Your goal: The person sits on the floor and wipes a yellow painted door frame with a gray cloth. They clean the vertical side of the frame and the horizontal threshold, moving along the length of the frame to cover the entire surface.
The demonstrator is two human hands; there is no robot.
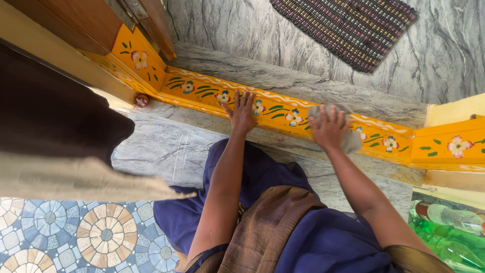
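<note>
Yellow paint, with small white flowers and green leaves, covers the low door sill (283, 108) that I see running across the view between the grey marble floor inside (166, 146) and the marble step (303, 81) beyond it. My right hand (329, 127) lies palm-down over a crumpled grey cloth (348, 139), fingers spread and pressing it against the top and near face of the sill; the cloth shows above the fingertips and past the outer edge of the palm. My left hand (241, 112) rests flat and empty on the sill, fingers loose, well to the left of the cloth and apart from it.

To wipe well, I judge that the cloth should stay bunched under the whole palm, with even pressure along the painted face and into the seam where sill meets floor, while the left hand bears weight as a brace.

A dark woven mat (348, 25) lies on the far floor. Green plastic bottles (444, 227) sit at the lower right, and patterned round-motif tiles (76, 232) at the lower left.
</note>
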